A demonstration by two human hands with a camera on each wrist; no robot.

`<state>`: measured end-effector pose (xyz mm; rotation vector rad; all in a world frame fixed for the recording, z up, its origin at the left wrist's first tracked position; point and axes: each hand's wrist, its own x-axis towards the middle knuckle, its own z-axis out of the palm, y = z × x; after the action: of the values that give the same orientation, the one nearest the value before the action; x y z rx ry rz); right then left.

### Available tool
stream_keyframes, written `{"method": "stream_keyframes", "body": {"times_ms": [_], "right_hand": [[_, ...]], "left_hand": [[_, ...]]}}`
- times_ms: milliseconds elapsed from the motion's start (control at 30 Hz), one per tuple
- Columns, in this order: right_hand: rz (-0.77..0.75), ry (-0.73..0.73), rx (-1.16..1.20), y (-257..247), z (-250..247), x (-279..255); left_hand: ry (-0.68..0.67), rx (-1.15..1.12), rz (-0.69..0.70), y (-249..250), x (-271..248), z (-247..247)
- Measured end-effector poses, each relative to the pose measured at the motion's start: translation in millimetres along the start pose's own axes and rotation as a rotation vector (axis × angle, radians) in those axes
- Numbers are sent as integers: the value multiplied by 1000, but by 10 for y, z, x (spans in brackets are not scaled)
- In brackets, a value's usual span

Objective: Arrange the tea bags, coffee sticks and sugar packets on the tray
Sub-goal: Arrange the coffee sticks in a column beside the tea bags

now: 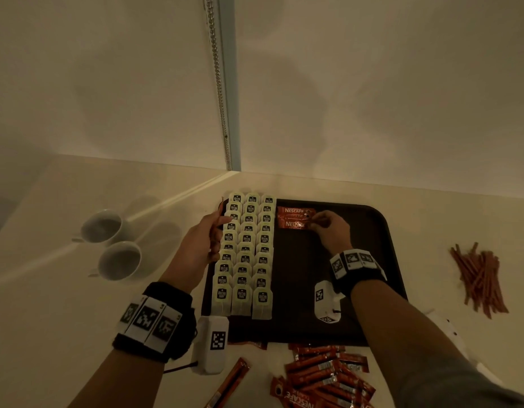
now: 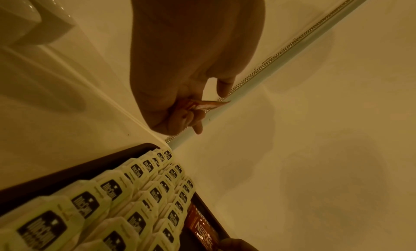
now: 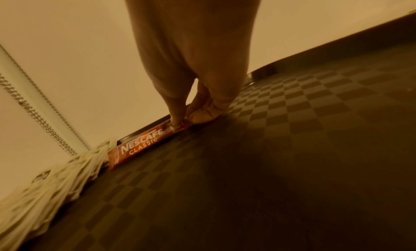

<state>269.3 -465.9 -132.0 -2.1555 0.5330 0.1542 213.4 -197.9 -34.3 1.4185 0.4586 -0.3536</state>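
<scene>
Nearest, along the table's (image 1: 63,290) front edge, a loose heap of coffee sticks (image 1: 325,375) lies just off the tray's near rim, with one stray stick (image 1: 230,381) to its left. The dark tray (image 1: 381,260) sits beyond; its left part is packed with three rows of tea bags (image 1: 246,254), the farthest of them overhanging the far rim. The middle and right of the tray floor are bare. The left hand (image 1: 200,241) hovers by the tray's left edge, fingers (image 2: 180,117) curled round a few coffee sticks. Farther in, the right hand (image 1: 331,228) pinches the end of a coffee stick lying flat (image 3: 139,146) near the far rim, just right of the tea bags, beside another already laid there. Right of the tray, well apart, lies a pile of thin brown sugar packets (image 1: 478,278). Two white cups (image 1: 110,245) stand left of the tray, with the wall (image 1: 107,83) behind.
</scene>
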Motion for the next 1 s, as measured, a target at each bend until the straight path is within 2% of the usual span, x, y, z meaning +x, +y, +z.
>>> {"method": "stream_keyframes", "body": {"times_ms": [200, 333, 433, 633, 733, 800, 900, 933, 1000], "right_hand": [[22, 2, -18, -31, 30, 35], [22, 11, -31, -23, 42, 41], [23, 15, -42, -19, 47, 35], [48, 21, -18, -66, 9, -3], [-36, 39, 109, -246, -57, -160], [-94, -86, 254, -453, -89, -340], [-77, -478, 583, -770, -85, -703], [-78, -550, 641, -842, -80, -806], [-122, -558, 644, -910, -60, -951]], "left_hand": [[12, -60, -8, 26, -11, 2], [-4, 84, 26, -3, 20, -11], [-3, 209, 136, -53, 48, -40], [149, 321, 388, -29, 74, -22], [115, 348, 525, 21, 68, -14], [60, 368, 609, 74, 50, 5], [-28, 418, 732, 143, 14, 62], [-54, 444, 770, 159, 3, 76], [-92, 469, 817, 170, -22, 90]]}}
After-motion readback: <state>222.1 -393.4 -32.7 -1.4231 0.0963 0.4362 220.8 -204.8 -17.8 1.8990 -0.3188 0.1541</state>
